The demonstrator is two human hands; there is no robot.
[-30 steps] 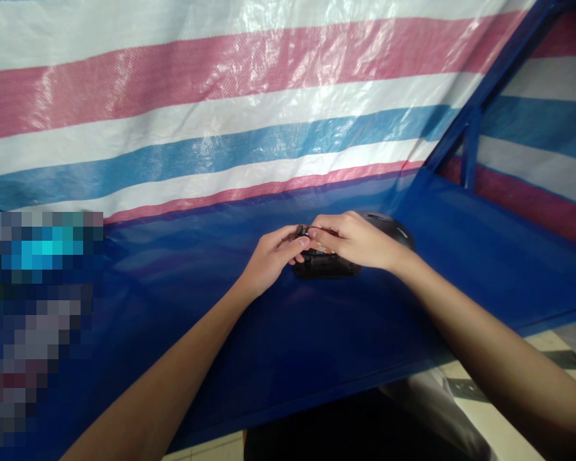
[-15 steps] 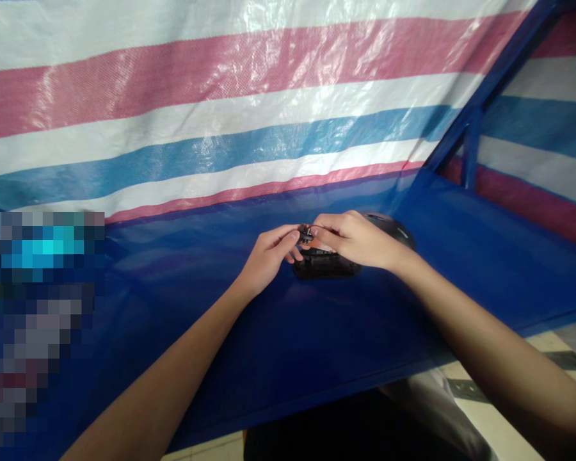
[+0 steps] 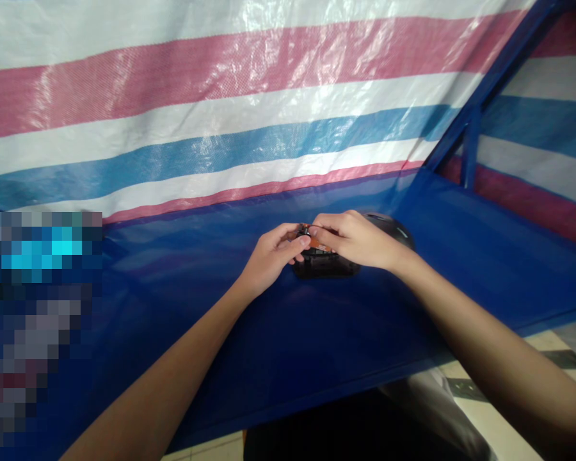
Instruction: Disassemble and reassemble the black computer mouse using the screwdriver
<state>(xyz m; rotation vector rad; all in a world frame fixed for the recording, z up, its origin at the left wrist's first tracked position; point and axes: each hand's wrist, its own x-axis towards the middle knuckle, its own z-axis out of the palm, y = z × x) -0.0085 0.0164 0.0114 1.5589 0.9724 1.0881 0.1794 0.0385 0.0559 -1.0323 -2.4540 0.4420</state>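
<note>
My left hand (image 3: 272, 256) and my right hand (image 3: 352, 238) meet over the blue tabletop, both closed. Between them is a small orange-brown circuit board (image 3: 320, 244) with dark parts at its left end. My left thumb presses over that left end, with the fingers curled behind. The right thumb and fingers pinch the board's upper side. Just below lies an open black plastic shell (image 3: 329, 267), like the base of a computer mouse. A smooth, rounded black cover (image 3: 392, 230) sits behind my right wrist, partly hidden by it.
The blue tabletop (image 3: 278, 346) has its front edge near my body. A striped plastic sheet (image 3: 249, 83) hangs behind it, and a blue frame bar (image 3: 489, 96) slants up on the right. The left side is blurred by large pixels. Tiled floor (image 3: 504, 410) shows at lower right.
My left thumb has moved right and now lies over the dark parts at the board's left end. My right hand stays almost where it was.
</note>
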